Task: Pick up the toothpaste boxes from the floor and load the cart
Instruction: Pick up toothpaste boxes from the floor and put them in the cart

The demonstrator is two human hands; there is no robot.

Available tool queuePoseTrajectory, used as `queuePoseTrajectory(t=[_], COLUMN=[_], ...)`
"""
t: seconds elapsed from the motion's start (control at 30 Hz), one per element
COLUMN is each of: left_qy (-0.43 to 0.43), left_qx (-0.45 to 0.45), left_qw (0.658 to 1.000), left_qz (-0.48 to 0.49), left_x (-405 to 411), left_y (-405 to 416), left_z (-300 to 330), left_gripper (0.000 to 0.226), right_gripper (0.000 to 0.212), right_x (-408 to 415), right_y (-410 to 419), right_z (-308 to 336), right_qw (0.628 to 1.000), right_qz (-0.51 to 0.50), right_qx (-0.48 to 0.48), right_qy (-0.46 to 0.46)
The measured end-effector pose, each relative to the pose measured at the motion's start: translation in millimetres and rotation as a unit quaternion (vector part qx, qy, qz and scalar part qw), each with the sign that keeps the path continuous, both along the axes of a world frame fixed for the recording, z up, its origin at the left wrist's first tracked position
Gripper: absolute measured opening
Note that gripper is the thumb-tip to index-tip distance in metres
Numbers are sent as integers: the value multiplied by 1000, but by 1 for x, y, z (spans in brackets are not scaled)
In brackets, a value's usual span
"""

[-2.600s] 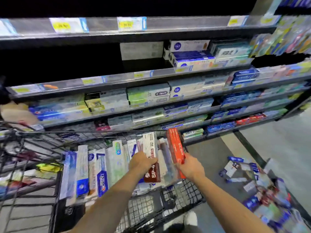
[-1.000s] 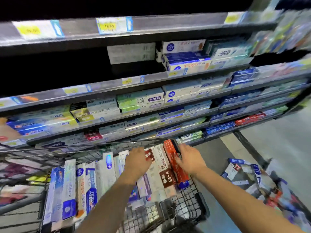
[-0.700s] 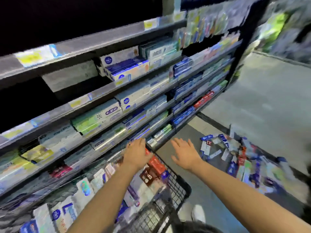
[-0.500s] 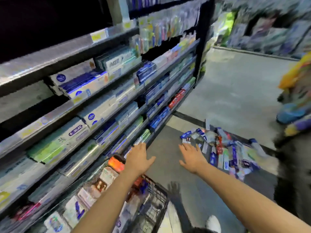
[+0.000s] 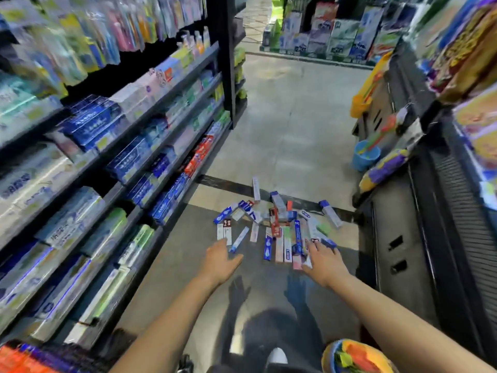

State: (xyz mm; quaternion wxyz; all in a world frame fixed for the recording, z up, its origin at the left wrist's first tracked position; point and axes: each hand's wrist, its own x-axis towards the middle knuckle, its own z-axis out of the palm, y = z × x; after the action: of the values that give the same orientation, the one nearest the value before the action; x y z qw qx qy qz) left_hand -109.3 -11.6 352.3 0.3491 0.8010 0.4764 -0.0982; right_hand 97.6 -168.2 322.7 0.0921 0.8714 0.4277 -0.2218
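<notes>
Change: both hands have left the cart and now reach toward the floor pile; the view has swung right, down the aisle.
Toothpaste boxes (image 5: 277,227): scattered heap on the floor (image 5: 290,125) between the shelves (image 5: 129,162) and a dark display unit (image 5: 419,238).
Left hand (image 5: 219,263): grip spread, holding nothing, near the heap's left edge.
Right hand (image 5: 324,265): grip spread, fingers over the nearest boxes; contact unclear.
Cart (image 5: 32,358): only a corner at bottom left, boxes inside.
</notes>
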Motion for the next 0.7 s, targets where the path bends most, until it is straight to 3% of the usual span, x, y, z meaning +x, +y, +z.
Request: queuePoseTrajectory(t=[0.2, 0.4, 0.57, 0.7], left_qy=[34, 60, 117, 121], left_qx=[-60, -74, -66, -83], left_qw=[998, 994, 986, 974], left_qz=[-2, -47, -103, -170], left_x=[76, 154, 229, 287], left_y=[9, 60, 113, 148], left_z=[-22, -68, -110, -139], left_gripper=[54, 58, 47, 65], right_gripper=[72, 62, 63, 65], right_x=[75, 126, 181, 228], right_y=[-9, 37, 76, 105], right_z=[-28, -57, -91, -141], right_qw=[995, 989, 986, 981], right_qz=[-90, -131, -137, -149], right_qx=[-26, -3, -31, -60], right_qy=[31, 76, 93, 109])
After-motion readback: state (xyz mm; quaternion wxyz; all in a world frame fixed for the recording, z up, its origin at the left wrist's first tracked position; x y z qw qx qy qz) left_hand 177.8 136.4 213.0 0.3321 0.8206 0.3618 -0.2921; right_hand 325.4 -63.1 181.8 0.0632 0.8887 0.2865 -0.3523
